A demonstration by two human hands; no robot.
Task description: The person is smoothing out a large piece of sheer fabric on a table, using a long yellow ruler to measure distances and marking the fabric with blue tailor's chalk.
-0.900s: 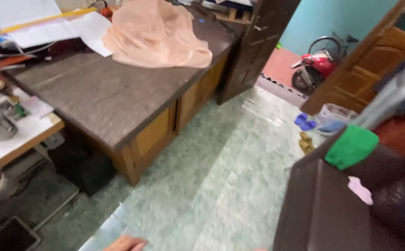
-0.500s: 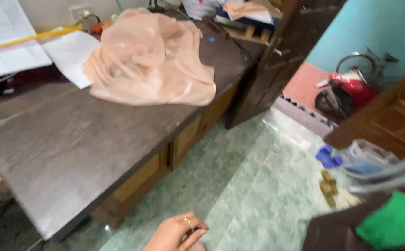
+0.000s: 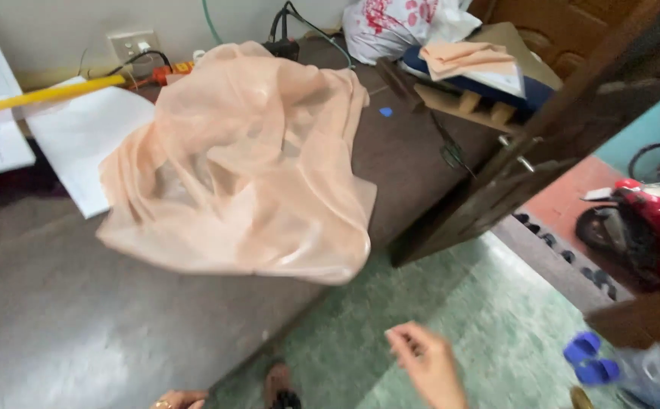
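1. The right hand (image 3: 427, 362) sits at the lower centre of the frame, above the green floor (image 3: 496, 303). Its fingers (image 3: 402, 338) are loosely curled and slightly apart, holding nothing and touching nothing.
2. The left hand (image 3: 179, 398) shows only as a sliver at the bottom edge, left of centre, beside the table's edge. Whether its fingers are open or closed cannot be told.
3. The peach sheer cloth (image 3: 247, 167) lies crumpled in the upper middle of the frame on the dark table (image 3: 57, 318), its lower edge hanging near the table's rim, well apart from both hands.
4. White paper (image 3: 80, 144) lies at the cloth's left, partly under it, with a yellow stick (image 3: 42, 95) at the upper left.
5. A dark wooden door (image 3: 512, 174) stands at the right of the table.
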